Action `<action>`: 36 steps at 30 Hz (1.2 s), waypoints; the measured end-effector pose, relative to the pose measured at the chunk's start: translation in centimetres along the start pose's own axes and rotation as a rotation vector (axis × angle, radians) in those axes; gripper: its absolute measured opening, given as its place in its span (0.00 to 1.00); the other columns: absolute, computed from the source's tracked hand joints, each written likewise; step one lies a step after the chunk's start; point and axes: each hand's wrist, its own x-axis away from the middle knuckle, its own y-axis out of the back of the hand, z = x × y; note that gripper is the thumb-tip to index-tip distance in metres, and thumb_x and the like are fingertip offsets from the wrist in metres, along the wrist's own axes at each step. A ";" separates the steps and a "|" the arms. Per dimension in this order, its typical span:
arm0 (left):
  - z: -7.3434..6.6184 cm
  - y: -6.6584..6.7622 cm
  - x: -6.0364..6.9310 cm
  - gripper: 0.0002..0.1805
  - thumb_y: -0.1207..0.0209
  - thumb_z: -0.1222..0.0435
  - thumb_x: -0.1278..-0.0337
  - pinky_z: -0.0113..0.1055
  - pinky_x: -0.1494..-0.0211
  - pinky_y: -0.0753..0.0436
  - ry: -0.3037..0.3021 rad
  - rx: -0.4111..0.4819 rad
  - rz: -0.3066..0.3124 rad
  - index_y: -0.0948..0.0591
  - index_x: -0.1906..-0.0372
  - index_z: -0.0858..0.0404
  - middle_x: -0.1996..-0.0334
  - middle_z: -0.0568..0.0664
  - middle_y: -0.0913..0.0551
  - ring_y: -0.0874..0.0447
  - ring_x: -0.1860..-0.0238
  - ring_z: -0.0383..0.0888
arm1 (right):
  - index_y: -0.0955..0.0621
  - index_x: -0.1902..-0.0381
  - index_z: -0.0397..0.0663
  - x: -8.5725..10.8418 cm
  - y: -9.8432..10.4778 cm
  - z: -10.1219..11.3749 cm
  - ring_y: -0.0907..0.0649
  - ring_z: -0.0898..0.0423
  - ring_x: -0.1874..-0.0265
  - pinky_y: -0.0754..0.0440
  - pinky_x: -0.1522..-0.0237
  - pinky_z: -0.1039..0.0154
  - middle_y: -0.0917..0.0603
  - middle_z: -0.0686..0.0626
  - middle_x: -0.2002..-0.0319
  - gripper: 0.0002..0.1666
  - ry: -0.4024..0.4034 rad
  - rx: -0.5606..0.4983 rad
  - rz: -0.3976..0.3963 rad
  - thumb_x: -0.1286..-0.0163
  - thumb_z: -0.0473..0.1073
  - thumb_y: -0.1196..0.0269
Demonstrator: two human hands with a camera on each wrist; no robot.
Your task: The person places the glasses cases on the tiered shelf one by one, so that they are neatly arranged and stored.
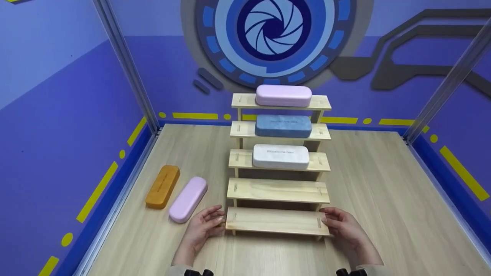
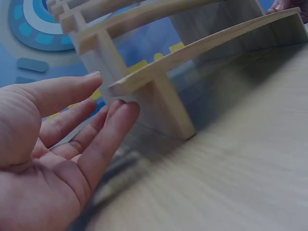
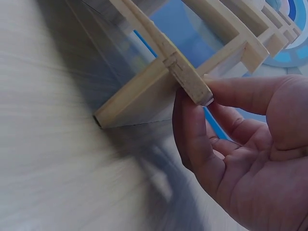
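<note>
A stepped wooden rack (image 1: 278, 221) with several shelves stands mid-table. Its upper three shelves bear a pink case (image 1: 284, 96), a blue case (image 1: 283, 126) and a white case (image 1: 280, 156); the two lowest shelves are bare. At the left end of the lowest shelf, my left hand (image 1: 202, 229) has its fingers relaxed; the left wrist view shows the thumb apart from the board (image 2: 159, 67). My right hand (image 1: 347, 230) pinches that shelf's right end (image 3: 188, 79) between thumb and fingers, as the right wrist view shows.
On the table (image 1: 378, 191) left of the rack lie an orange case (image 1: 162, 187) and a second pink case (image 1: 188, 199), both slanted. Blue-purple panels (image 1: 50, 115) with metal corner posts (image 1: 124, 57) enclose the table at the back and sides.
</note>
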 end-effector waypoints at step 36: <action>-2.9 6.0 1.1 0.49 0.33 0.80 0.45 0.51 0.16 0.44 -0.313 -0.180 -0.556 0.43 0.20 0.62 0.21 0.59 0.40 0.43 0.22 0.54 | 0.33 0.32 0.24 0.0 -0.1 -0.1 0.13 0.60 0.57 0.12 0.56 0.64 0.13 0.52 0.54 0.31 -0.046 0.024 -0.045 0.26 0.36 0.39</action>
